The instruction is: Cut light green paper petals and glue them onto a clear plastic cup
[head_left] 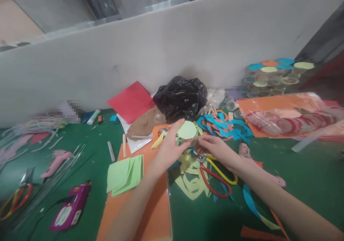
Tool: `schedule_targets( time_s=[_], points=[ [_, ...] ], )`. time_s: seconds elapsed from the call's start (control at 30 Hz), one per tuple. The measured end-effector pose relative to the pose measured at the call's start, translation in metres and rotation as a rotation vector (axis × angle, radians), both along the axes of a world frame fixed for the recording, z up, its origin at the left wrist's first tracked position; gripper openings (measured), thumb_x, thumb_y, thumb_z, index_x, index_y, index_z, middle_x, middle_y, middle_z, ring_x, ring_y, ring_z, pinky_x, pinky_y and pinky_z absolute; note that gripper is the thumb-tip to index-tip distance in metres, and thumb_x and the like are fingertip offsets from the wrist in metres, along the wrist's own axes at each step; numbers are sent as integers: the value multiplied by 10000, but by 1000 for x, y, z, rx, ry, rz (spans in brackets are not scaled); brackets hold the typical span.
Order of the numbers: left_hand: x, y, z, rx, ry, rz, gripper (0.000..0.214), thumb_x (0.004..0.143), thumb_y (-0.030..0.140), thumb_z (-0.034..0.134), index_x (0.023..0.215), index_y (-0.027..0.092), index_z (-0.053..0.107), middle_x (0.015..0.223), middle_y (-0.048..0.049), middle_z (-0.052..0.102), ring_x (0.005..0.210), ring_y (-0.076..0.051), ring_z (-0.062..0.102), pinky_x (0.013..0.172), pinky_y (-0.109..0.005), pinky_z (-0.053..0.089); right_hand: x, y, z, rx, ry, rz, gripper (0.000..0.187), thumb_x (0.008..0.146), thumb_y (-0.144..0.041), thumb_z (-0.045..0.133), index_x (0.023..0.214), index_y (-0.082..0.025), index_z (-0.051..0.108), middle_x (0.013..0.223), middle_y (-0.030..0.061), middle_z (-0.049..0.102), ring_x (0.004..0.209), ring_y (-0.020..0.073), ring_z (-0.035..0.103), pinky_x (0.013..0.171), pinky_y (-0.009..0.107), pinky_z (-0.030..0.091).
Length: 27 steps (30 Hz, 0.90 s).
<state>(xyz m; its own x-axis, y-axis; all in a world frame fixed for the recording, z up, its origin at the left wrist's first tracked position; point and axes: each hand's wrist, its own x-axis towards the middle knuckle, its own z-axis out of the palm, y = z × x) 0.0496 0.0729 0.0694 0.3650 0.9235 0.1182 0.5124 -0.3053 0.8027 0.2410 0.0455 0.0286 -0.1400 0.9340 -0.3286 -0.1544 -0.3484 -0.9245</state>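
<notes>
a left hand [169, 149] lifts a pale green paper circle [187, 130] clear of the table, pinching it near its edge so that most of its face stays uncovered. the right hand [217, 149] comes in from the other side, so the hands are close together but not clasped. its fingers reach just beside the circle; whether they touch it is hard to tell. scissors with red and yellow handles [215, 173] lie just below the right hand, within easy reach. pale yellow paper offcuts [189, 185] lie beneath them on a green work mat [309, 176]. an orange card [158, 208] under the left forearm carries a stack of green paper pieces [125, 174], and tangled blue and orange paper strips [223, 126] are heaped just behind the hands.
</notes>
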Motion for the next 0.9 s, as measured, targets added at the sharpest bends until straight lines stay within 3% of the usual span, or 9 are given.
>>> schedule_targets(
  time_s=[0.23,0.5,0.7,0.9],
  points=[
    [5,1,-4,17,7,-38,684,906,420,654,1501,288,344,1598,-83,399,1471,-253,402,1207,-407,351,0,-3,-3,-39,73,-69,486,584,-590,836,754,-163,677,740,27,701,681,136,645,726,279,540],
    [4,3,-9,-63,-26,-75,727,907,412,650,1519,290,278,1482,-95,519,1399,-254,476,1183,-470,362,14,-1,-6,-50,61,-165,513,546,-599,860,725,-153,682,731,40,709,660,135,646,717,279,550],
    [-1,5,-9,-81,-8,-38,696,921,461,612,1509,321,267,1442,-75,555,1360,-248,514,1160,-477,376,49,4,3,-50,13,-309,523,508,-566,894,774,-153,715,709,52,710,687,159,671,738,285,573],
    [-7,14,-16,-54,1,1,595,932,439,573,1460,292,342,1368,-90,609,1328,-263,552,1148,-504,388,112,10,21,40,-95,-419,453,555,-516,900,746,-152,710,751,84,728,682,169,693,712,276,603]
  ],
)
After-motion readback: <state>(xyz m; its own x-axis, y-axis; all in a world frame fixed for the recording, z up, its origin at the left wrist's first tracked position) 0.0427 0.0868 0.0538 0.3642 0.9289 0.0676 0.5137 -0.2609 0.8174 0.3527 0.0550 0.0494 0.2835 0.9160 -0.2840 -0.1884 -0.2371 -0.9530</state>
